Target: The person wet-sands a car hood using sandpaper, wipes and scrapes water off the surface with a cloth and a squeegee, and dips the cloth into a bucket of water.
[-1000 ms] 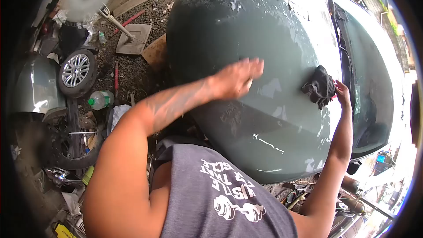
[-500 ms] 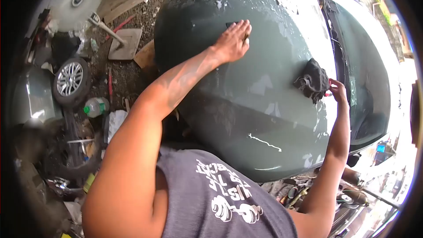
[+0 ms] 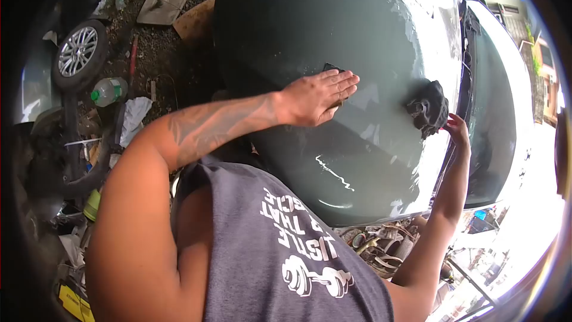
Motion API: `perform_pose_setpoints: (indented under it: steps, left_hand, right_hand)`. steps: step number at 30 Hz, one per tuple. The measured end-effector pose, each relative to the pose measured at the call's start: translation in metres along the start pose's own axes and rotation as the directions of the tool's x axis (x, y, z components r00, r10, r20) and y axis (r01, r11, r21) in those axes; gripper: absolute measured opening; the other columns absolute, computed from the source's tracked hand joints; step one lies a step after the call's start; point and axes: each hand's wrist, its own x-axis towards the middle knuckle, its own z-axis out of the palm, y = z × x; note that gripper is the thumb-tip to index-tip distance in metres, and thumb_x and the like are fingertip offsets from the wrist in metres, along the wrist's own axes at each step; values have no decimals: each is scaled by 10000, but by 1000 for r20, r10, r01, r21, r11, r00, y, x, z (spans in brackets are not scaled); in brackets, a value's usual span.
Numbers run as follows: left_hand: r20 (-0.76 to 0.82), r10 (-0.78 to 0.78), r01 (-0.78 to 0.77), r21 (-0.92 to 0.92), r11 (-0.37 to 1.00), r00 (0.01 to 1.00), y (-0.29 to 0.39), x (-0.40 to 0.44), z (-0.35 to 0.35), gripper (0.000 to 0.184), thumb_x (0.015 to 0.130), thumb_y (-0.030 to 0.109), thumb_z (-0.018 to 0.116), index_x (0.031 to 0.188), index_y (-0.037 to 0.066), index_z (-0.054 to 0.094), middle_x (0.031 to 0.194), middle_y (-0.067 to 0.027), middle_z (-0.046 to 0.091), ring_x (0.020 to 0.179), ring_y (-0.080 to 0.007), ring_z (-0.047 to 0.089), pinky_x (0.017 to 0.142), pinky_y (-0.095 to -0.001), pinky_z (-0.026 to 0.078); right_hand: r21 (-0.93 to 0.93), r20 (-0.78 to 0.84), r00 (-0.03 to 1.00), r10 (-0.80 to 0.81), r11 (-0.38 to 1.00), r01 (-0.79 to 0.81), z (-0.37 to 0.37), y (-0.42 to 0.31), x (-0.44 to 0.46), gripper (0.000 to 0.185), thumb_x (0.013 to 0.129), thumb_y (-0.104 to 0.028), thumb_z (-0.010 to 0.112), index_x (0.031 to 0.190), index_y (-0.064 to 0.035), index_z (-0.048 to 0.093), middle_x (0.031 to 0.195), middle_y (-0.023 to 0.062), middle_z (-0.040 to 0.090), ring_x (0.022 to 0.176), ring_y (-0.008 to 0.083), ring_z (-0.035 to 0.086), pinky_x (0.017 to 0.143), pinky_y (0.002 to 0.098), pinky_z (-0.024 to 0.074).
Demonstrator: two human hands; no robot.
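Lying beneath the left hand (image 3: 314, 99), fingers flat and extended: one flat black pad (image 3: 331, 67), probably light, flexible, best edge-held; beside the right hand (image 3: 459, 129), fingers curled, grip unclear: crumpled black cloth (image 3: 430, 107), presumably soft.

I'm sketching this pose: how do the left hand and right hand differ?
The left hand is spread flat, palm down, over a mostly hidden dark pad; the right hand has bent fingers at the edge of a black cloth. The left hand is nearer the middle of the green hood; the right hand is by the windshield. Both hands are bare.
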Motion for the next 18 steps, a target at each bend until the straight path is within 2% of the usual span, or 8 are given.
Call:
perform_pose_setpoints:
  steps: [3,5,8,10,12,15,16,18]
  left_hand:
    - [-94,-103,107,41,993,990,-61,59,4,552,999,246,467,1462,-53,430,1561,-207,421,1464,-333,390,1226,-474,300]
    - [-185,-207,259,330,908,961,-110,113,6,560,1002,253,475,1461,-62,423,1550,-209,433,1456,-337,399,1227,-464,299]
    - [-290,-195,239,125,963,937,-54,70,32,561,1008,267,475,1461,-60,424,1553,-207,431,1457,-328,398,1228,-452,298]
    - [-154,-102,111,48,993,983,10,9,22,607,956,255,525,1465,-57,416,1535,-244,432,1427,-359,434,1228,-451,305]
    - [-201,-41,28,-66,997,979,4,2,24,601,947,235,531,1459,-60,421,1506,-262,458,1393,-377,466,1214,-465,325]
    - [-271,-180,221,129,967,946,-92,86,16,568,969,238,507,1455,-49,442,1528,-259,440,1405,-376,451,1205,-474,331]
    - [-281,-169,213,135,968,945,-101,96,17,568,969,238,507,1455,-49,442,1528,-259,440,1405,-376,451,1205,-474,331]
    - [-375,-182,269,194,943,909,-103,104,30,585,969,246,506,1444,-88,429,1531,-269,434,1399,-378,457,1191,-480,340]
  right_hand:
    - [27,-30,998,-57,998,58,1,-7,-15,570,834,-176,833,1319,1,592,1090,132,738,958,196,708,888,331,538]
    - [72,54,998,-9,997,5,-2,-18,-30,557,844,-176,819,1323,-7,589,1083,120,736,955,198,704,886,335,536]
    - [113,193,980,51,991,-74,-22,-40,-39,538,859,-176,798,1327,-19,584,1074,102,732,951,199,698,883,339,533]
    - [154,209,975,69,983,-102,-40,-29,-37,532,864,-176,791,1329,-22,582,1071,96,731,949,200,696,882,341,532]
    - [-571,2,988,156,811,-127,-93,-2,-18,514,913,-188,732,1364,-26,547,1122,96,711,1003,209,680,891,343,523]
    - [-517,-260,955,-143,856,-13,-95,-78,-46,458,967,-217,655,1371,-28,550,1219,128,683,1089,225,662,920,356,525]
    - [-302,-303,911,-281,935,188,-94,-69,-38,445,1014,-241,570,1402,-27,527,1304,146,644,1162,234,638,969,385,521]
    - [-35,-227,938,-261,965,259,-65,-139,-49,475,1024,-268,550,1428,-25,500,1338,149,625,1199,241,620,985,399,517]
